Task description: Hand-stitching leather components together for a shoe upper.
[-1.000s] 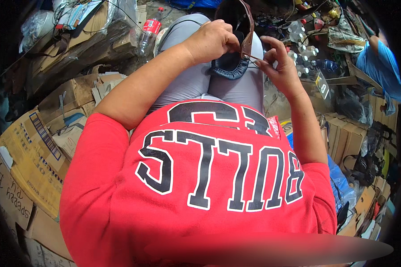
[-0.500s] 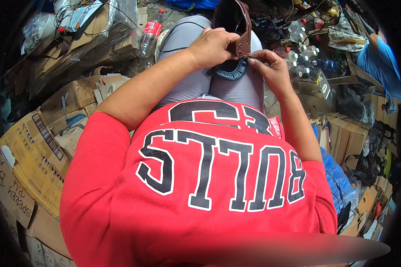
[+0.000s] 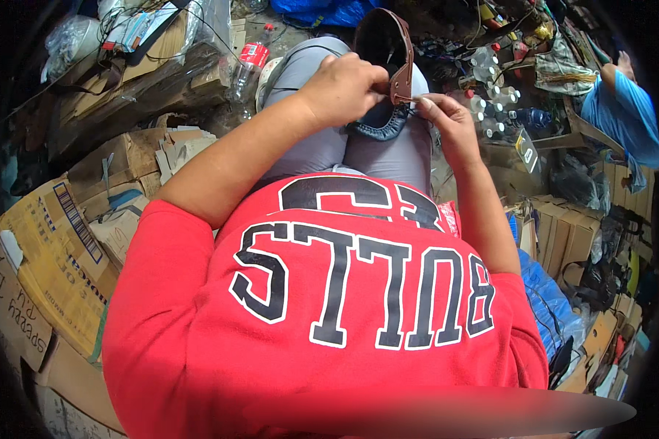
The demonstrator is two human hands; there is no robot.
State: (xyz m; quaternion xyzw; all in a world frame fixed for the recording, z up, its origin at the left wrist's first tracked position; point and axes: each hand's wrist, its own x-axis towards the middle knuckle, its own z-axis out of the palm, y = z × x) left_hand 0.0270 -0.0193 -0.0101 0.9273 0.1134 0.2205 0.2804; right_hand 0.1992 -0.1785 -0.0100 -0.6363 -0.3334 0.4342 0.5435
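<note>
On my lap stands a brown leather shoe (image 3: pixel 401 72) with a dark inside and a gathered dark-blue padded edge (image 3: pixel 381 130) toward me. My left hand (image 3: pixel 346 82) grips it from the left, fingers curled over its side near a row of small eyelets; its fingertips are partly hidden. At the right, my right hand (image 3: pixel 447 117) pinches a thin brown lace (image 3: pixel 408 99) between thumb and forefinger, right beside the shoe's eyelet edge. Grey trousers (image 3: pixel 300 139) cover my knees under the shoe.
A clear bottle (image 3: pixel 247 66) with a red label stands left of my knees. Several small bottles (image 3: pixel 494 110) cluster at the right. Cardboard boxes (image 3: pixel 58 256) are piled on the left, more cartons (image 3: pixel 556 227) on the right. Another person's blue garment (image 3: pixel 622 117) shows at far right.
My right hand has shifted slightly right, away from the eyelet edge, and the lace shows more between it and the shoe. My left hand keeps its grip on the shoe, fingers now more bunched.
</note>
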